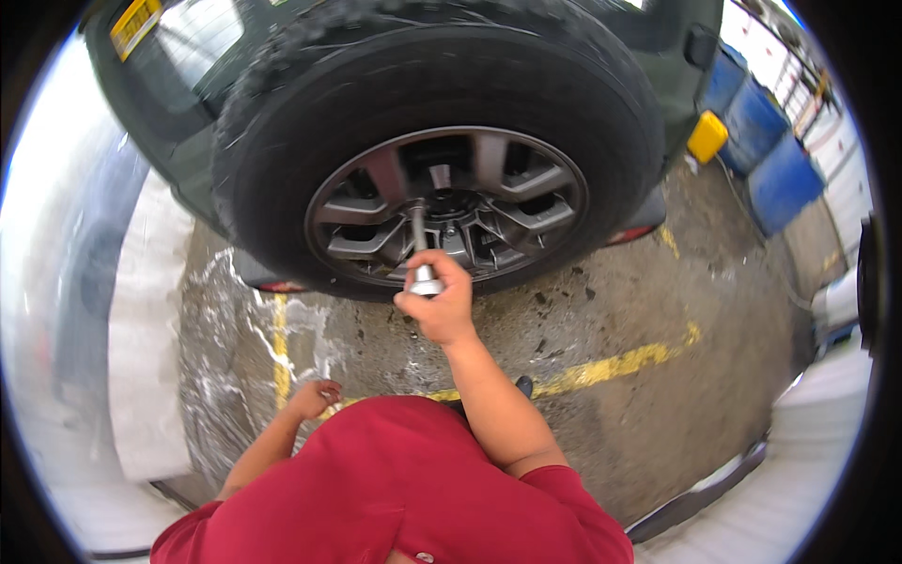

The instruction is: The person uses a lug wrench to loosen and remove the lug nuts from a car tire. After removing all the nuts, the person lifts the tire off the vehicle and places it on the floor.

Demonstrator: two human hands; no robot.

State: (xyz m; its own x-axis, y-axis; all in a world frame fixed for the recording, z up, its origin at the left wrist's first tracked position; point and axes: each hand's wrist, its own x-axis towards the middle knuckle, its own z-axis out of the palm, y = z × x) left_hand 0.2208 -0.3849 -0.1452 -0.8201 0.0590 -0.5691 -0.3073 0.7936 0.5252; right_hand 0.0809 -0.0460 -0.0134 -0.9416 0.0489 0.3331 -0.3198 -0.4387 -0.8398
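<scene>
A spare wheel with a black tyre (pixel 442 80) and a grey alloy rim (pixel 545 209) hangs on the back of a dark green vehicle. My right hand (pixel 445 299) grips a silver metal tool (pixel 420 230) with a slim shaft and a thicker round end. Its far tip reaches into the rim beside the hub (pixel 451 202); motion blur hides whether it sits on a nut. Low on the left, clear of the wheel, my left hand (pixel 315 399) hangs beside my body with its fingers curled in. What it holds, if anything, is hidden.
Blue barrels (pixel 756 127) stand at the right, with a yellow container (pixel 707 137) beside them. Yellow lines (pixel 601 369) cross the wet, stained concrete floor (pixel 658 301). A pale wall or sheet (pixel 141 357) runs along the left. The vehicle's tail lights (pixel 631 233) flank the wheel below.
</scene>
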